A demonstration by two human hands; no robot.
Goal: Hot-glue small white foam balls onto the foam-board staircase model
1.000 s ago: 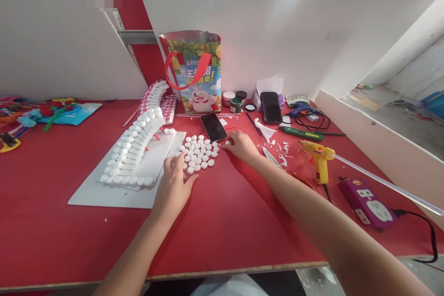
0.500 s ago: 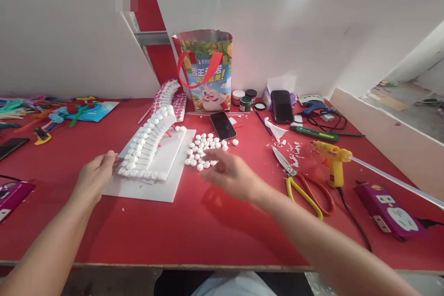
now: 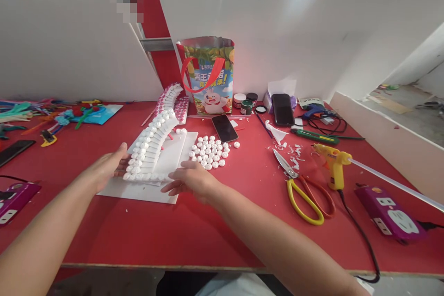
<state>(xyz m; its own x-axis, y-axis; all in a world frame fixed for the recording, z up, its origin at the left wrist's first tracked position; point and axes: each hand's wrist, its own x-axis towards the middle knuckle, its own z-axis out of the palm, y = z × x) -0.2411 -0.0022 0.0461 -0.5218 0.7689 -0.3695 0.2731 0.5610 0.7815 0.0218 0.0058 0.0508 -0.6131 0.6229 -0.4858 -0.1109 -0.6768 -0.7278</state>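
Observation:
A curved white model [image 3: 157, 141] lies on white foam board [image 3: 138, 193], its outer and front edges lined with small swirl-shaped white pieces. My left hand [image 3: 110, 166] rests against the model's left edge, thumb raised apart from the fingers, whose tips are partly hidden by the model. At the front right corner, my right hand [image 3: 189, 179] is open, its fingers stretched toward the edge; whether they touch it I cannot tell. Several loose white swirl pieces [image 3: 210, 150] are spread on the red table [image 3: 208, 236] just beyond my right hand.
Behind the model stand a pink-dotted curved piece [image 3: 169, 97] and a printed bag [image 3: 211, 78]. A phone [image 3: 225, 128] lies beyond the loose pieces. To the right are scissors [image 3: 305, 194], a yellow glue gun [image 3: 333, 159] and a purple power strip [image 3: 390, 215]. Pipe cleaners [image 3: 52, 115] lie left.
My right hand has moved left from over the loose swirl pieces to the model's front right corner. My left hand stays at the left edge, its thumb now farther from the fingers.

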